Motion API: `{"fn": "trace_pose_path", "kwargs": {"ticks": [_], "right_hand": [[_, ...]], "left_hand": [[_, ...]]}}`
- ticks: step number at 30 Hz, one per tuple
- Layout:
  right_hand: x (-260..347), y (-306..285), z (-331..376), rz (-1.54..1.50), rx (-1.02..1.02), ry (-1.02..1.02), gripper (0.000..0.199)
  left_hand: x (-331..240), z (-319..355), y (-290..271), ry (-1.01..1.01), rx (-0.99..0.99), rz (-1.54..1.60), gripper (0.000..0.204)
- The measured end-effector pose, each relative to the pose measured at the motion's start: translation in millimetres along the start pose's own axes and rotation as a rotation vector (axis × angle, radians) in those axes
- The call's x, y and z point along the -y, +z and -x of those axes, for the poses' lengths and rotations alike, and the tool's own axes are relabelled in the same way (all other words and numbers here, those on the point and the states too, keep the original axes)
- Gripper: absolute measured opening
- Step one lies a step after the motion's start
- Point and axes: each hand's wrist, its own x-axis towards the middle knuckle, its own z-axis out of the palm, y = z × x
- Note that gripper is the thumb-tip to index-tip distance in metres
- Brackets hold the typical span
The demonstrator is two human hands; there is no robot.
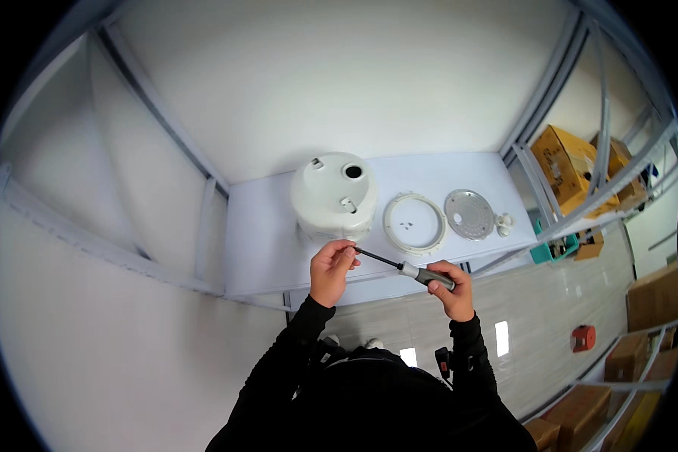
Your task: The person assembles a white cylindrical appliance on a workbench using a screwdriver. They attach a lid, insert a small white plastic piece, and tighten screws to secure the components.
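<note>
a screwdriver (pixel 407 267) is being gripped by the closed right hand (pixel 452 286), its tip being pinched by the left hand (pixel 331 264) beside the white cooker body (pixel 334 194).

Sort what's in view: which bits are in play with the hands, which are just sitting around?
In play:
- screwdriver, handle in right hand
- left hand at its tip
- white cooker body, upside down

Lying about:
- white ring
- perforated metal disc
- small white parts
- cardboard boxes

Yellow-brown cartons (pixel 572 162) stacked right behind frame; brown boxes (pixel 652 297) on floor lower right.
</note>
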Motion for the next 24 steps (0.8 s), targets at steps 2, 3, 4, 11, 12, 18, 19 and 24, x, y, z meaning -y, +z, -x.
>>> {"fn": "trace_pose_path", "kwargs": {"ticks": [2,3,4,11,12,18,19,24], "right_hand": [[-5,10,-11,-0.032,0.068,-0.001,0.032],[-6,17,-19,-0.001,0.105,-0.070,0.032],[-5,24,-27,0.028,0.139,-0.140,0.032],[8,82,-62,0.194,0.451,0.011,0.049],[12,89,-65,0.205,0.507,0.033,0.051],[17,117,-86,0.360,0.519,-0.087,0.041],[15,121,-88,0.342,0.433,-0.089,0.039],[-9,128,-94,0.227,-0.044,-0.017,0.029]], "left_hand": [[-5,9,-12,0.026,-0.066,-0.032,0.019],[-8,12,-20,0.044,-0.103,-0.055,0.019],[-10,16,-27,0.061,-0.137,-0.079,0.020],[-39,18,-73,0.228,-0.233,-0.134,0.022],[-45,16,-77,0.246,-0.226,-0.139,0.022],[-68,-12,-129,0.301,-0.305,-0.140,0.022],[-68,-20,-136,0.284,-0.336,-0.179,0.020],[-20,-45,-186,0.101,-0.333,-0.772,0.013]]}}
